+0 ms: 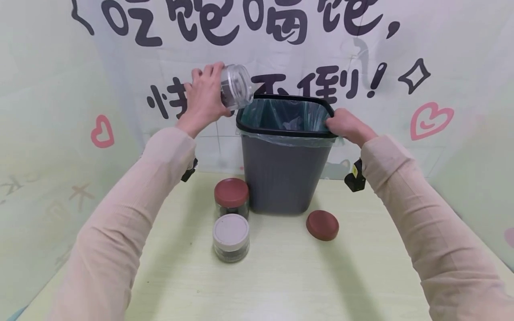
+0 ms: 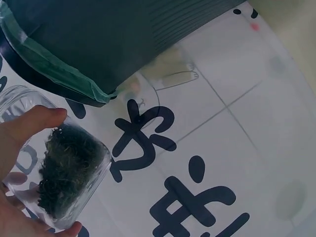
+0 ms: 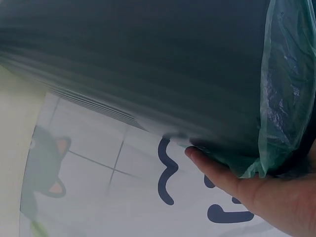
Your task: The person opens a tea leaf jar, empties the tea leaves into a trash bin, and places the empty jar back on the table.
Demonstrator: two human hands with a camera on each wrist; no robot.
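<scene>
My left hand (image 1: pixel 205 96) grips a clear jar (image 1: pixel 238 87), tipped on its side with its mouth toward the trash bin (image 1: pixel 285 169). Dark, dry shreds like tea leaves (image 2: pixel 69 170) lie in the jar's base in the left wrist view. The jar is at the bin's left rim, slightly above it. A translucent green liner (image 1: pixel 273 113) covers the inside of the bin and folds over its black rim. On the right side, my right hand (image 1: pixel 348 125) holds the rim, fingers partly hidden; its thumb lies along the outside in the right wrist view.
Left of the bin's base stands a jar with a red lid (image 1: pixel 231 192). A shorter jar with a pale lid (image 1: pixel 230 232) is in front of it. A loose red lid (image 1: pixel 322 225) lies right of the bin on the pale table (image 1: pixel 273 276). A printed cloth (image 1: pixel 462 80) hangs behind.
</scene>
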